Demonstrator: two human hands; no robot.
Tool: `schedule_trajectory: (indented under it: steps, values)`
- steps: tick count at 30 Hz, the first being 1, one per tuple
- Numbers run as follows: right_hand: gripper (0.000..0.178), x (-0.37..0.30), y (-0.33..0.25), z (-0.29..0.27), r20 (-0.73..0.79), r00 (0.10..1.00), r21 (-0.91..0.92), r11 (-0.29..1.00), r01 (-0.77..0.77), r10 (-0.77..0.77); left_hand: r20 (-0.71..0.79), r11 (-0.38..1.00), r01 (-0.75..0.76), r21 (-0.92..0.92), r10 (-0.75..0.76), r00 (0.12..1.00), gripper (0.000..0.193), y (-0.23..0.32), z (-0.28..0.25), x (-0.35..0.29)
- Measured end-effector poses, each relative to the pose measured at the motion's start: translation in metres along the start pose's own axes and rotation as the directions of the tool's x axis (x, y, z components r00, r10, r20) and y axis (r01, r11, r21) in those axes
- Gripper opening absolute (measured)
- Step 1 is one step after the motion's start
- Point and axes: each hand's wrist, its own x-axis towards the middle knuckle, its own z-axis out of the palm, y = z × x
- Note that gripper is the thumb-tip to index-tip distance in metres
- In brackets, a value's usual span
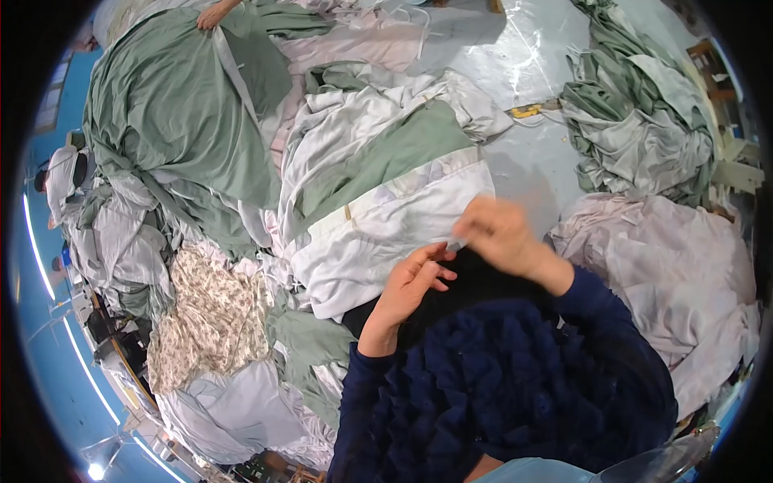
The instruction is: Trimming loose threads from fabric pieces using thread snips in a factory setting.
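Observation:
In front of me a white and green cloth with a pale floral band lies spread out, its near edge against my dark lap. My left hand hovers just over that near edge, fingers loosely bent and apart. My right hand is raised beside it, its bent fingers close to the left fingertips and smeared by motion. A small pale speck shows between the two hands, too blurred to name. Whether the right fingers hold anything cannot be seen.
Another person's hand grips a large green sheet at the far left. A brown-patterned cloth lies to the left. Pale pink cloth and a green-white heap stand at the right. Beyond is a shiny grey tabletop.

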Motion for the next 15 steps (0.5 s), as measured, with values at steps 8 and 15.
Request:
schedule_trajectory:
  steps: [8,15]
  values:
    - [0.014,-0.045,-0.009,0.067,0.437,0.885,0.205,0.940,-0.273,0.162,0.072,0.968,0.108,-0.225,-0.094,0.993,0.047,-0.064,-0.055,-0.030]
    - [0.011,-0.051,0.022,0.108,0.593,0.801,-0.228,0.971,0.073,0.079,-0.319,0.966,-0.030,-0.258,-0.056,0.946,0.039,-0.055,-0.088,-0.044]
